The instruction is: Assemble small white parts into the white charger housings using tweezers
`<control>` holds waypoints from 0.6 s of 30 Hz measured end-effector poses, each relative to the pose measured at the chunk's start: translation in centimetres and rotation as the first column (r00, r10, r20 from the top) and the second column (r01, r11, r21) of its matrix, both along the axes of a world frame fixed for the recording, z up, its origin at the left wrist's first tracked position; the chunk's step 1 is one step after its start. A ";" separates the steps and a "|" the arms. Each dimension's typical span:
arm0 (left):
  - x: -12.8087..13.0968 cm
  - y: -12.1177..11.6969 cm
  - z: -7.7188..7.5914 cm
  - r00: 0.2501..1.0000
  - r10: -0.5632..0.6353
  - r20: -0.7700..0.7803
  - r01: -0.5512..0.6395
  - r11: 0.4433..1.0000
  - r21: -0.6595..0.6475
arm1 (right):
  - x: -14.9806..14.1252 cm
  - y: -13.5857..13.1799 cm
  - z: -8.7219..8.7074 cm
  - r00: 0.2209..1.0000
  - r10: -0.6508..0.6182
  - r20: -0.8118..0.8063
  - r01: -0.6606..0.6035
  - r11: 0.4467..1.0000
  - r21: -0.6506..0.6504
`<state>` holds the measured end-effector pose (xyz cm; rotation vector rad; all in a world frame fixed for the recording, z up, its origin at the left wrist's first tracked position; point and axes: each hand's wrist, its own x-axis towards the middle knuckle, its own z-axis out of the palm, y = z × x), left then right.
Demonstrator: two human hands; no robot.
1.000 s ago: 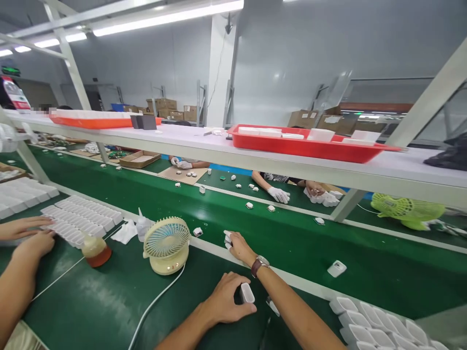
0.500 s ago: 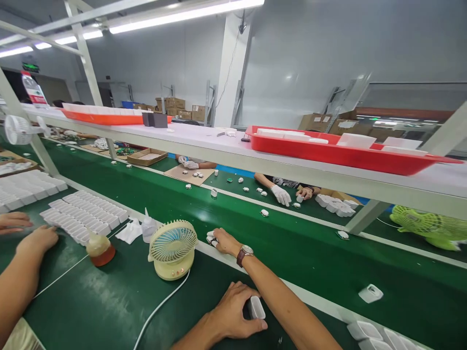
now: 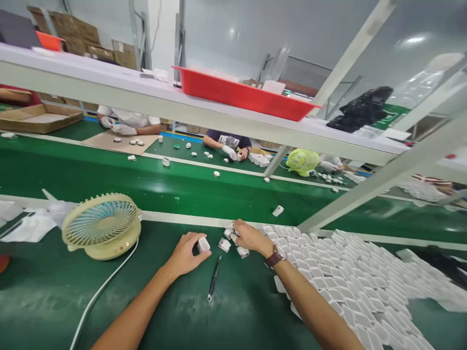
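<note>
My left hand point(image 3: 185, 255) is closed around a hollow white plastic housing point(image 3: 203, 244), its open end facing up toward me. At the table's far edge, my right hand point(image 3: 252, 237) has its fingers curled over small white parts point(image 3: 229, 233); how many it grips is partly hidden. Beside it on the green table lie a loose small white part point(image 3: 224, 245) and another with a dark underside. A slim black pen-like tool point(image 3: 214, 278) rests between my forearms. To the right of my right wrist spreads a wide group of white housings point(image 3: 339, 272).
A cream desk fan point(image 3: 105, 226) with a white cable stands at left. The green conveyor belt point(image 3: 204, 194) runs beyond the table, carrying a white housing point(image 3: 278, 210). A shelf with a red tray point(image 3: 241, 95) hangs above; co-workers sit opposite.
The view has swung to the right. My right hand has come from over the belt's edge to the table beside my left hand, with small white parts. My left hand keeps the housing.
</note>
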<state>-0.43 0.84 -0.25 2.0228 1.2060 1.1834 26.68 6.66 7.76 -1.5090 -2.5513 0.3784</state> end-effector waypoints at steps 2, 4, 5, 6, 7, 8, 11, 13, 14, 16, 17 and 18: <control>0.0 -0.1 0.0 1.000 0.000 -0.011 0.000 1.000 0.005 | 1.2 -2.1 0.2 1.000 -0.002 -0.004 0.002 1.000 0.001; -0.1 -0.4 -0.1 1.000 0.004 -0.023 -0.004 1.000 0.002 | 1.8 -4.2 0.5 1.000 -0.011 -0.024 0.012 1.000 0.020; 0.0 -0.5 -0.1 1.000 0.007 -0.030 -0.007 1.000 -0.002 | 2.0 -5.3 0.5 0.999 -0.017 -0.035 0.018 0.999 0.029; 0.0 -0.7 -0.1 0.999 0.008 -0.037 -0.008 1.000 -0.007 | 2.1 -6.4 0.5 0.999 -0.017 -0.051 0.018 0.999 0.035; 0.0 -0.9 -0.1 0.999 0.007 -0.043 -0.007 1.000 -0.010 | 2.1 -7.6 0.3 0.997 -0.007 -0.071 0.010 0.999 0.035; 0.0 -1.1 -0.1 0.999 0.001 -0.051 -0.002 1.000 -0.014 | 2.0 -8.9 0.1 0.996 0.010 -0.094 -0.007 0.999 0.032; 0.2 -1.5 0.0 0.998 -0.023 -0.067 0.021 1.000 -0.019 | 1.5 -12.2 -1.3 0.985 0.057 -0.163 -0.056 0.998 0.012; 0.2 -1.8 0.1 0.997 -0.034 -0.073 0.032 0.999 -0.028 | 1.3 -13.7 -2.2 0.981 0.036 -0.193 -0.034 0.999 0.009; 0.1 -1.9 0.1 0.997 -0.037 -0.075 0.034 0.999 -0.036 | 1.3 -14.3 -2.6 0.978 0.016 -0.206 -0.015 1.000 0.010; 0.1 -2.1 0.2 0.996 -0.036 -0.077 0.032 0.998 -0.058 | 1.5 -15.1 -3.0 0.973 -0.015 -0.229 0.021 1.000 0.022; 0.0 -2.1 0.3 0.996 -0.034 -0.078 0.029 0.997 -0.073 | 1.7 -15.4 -3.0 0.971 -0.025 -0.236 0.033 0.999 0.033; 0.0 -2.2 0.4 0.996 -0.032 -0.080 0.025 0.996 -0.089 | 1.9 -15.7 -3.0 0.970 -0.033 -0.239 0.045 0.998 0.044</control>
